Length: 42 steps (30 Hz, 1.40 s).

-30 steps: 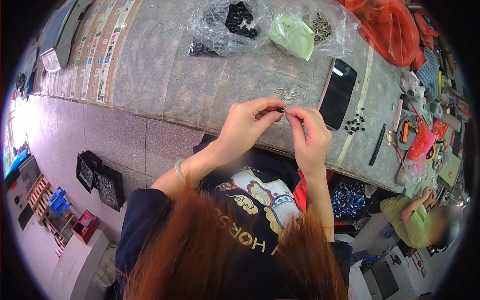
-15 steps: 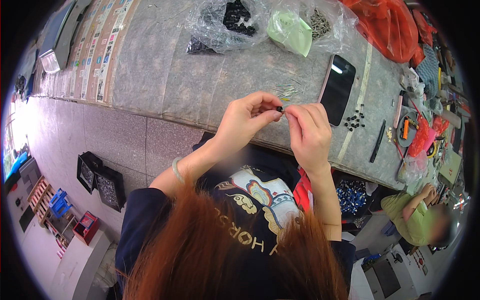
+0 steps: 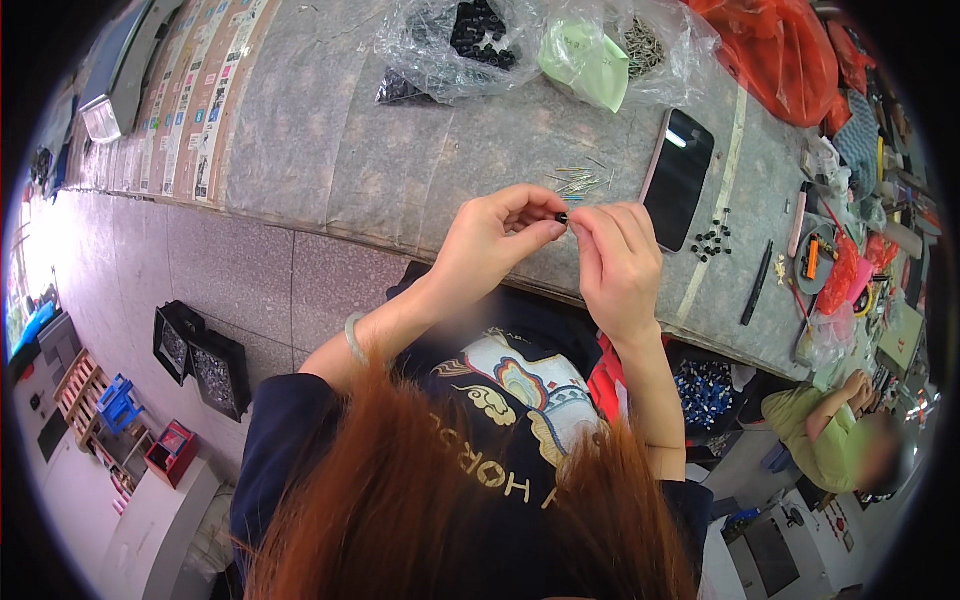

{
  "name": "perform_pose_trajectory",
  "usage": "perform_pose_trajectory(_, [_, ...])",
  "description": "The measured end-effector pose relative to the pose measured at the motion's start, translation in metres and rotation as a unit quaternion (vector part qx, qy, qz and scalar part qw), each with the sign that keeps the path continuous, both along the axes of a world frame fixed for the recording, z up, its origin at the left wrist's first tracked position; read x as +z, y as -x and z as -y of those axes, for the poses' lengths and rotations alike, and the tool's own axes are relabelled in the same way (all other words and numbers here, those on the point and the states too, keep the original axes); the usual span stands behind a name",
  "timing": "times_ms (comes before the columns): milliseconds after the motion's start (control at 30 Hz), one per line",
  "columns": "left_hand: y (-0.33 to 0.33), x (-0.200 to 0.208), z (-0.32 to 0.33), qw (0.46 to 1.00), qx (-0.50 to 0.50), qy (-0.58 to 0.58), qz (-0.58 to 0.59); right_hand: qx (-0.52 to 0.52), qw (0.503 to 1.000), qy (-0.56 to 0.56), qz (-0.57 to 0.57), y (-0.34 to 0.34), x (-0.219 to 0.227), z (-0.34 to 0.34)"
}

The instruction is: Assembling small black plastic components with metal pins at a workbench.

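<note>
My left hand (image 3: 492, 232) pinches a small black cylindrical part (image 3: 562, 217) between thumb and fingertips, over the near edge of the table. Close against it, my right hand (image 3: 622, 268) has its thumb and fingers pressed together at the part's right side. Whatever those right fingertips grip is hidden by them. Just beyond the hands lies a loose pile of thin metal pins (image 3: 582, 181). To the right of the phone, several small black parts with pins (image 3: 712, 240) are gathered on the table.
A dark-screened phone (image 3: 679, 180) lies right of my hands. Farther back are a clear bag of black parts (image 3: 480, 40), a bag of metal pieces (image 3: 643, 48) and a red plastic bag (image 3: 770, 50). A black stick (image 3: 757, 285) lies right. Another person (image 3: 825, 430) sits at far right.
My fingertips have drawn slightly closer around the black part, and the short bit of metal seen between them is now hidden. Otherwise both hands stay in nearly the same place.
</note>
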<state>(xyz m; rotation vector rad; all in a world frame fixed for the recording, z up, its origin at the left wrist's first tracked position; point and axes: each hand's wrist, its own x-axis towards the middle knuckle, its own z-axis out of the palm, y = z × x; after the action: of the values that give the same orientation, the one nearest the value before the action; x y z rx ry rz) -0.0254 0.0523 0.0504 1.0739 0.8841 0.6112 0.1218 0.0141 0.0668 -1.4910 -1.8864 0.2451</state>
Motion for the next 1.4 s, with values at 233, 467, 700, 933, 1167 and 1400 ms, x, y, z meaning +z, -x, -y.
perform_pose_trajectory(233, [-0.001,0.002,0.001,0.999,0.02,0.034,0.034,-0.013,1.0,0.002,0.001,0.001,-0.002,0.001])
perform_pose_trajectory(467, [0.0,-0.001,0.002,0.996,0.029,0.06,0.052,-0.007,1.0,0.008,0.012,0.001,-0.002,0.001])
perform_pose_trajectory(700, [0.002,0.002,-0.003,0.999,0.014,0.05,0.012,-0.001,1.0,0.0,0.017,0.002,-0.002,-0.001])
perform_pose_trajectory(933, [0.009,0.005,-0.002,0.986,-0.027,-0.145,-0.082,0.022,0.997,0.055,-0.044,0.002,-0.005,-0.003])
perform_pose_trajectory(1167, [0.019,-0.006,-0.008,0.997,0.067,0.02,0.026,0.046,0.991,0.103,-0.076,0.017,-0.002,-0.02])
perform_pose_trajectory(1400, [0.051,-0.017,-0.018,0.957,0.113,0.197,0.182,0.051,0.975,0.166,-0.136,0.029,0.033,-0.069])
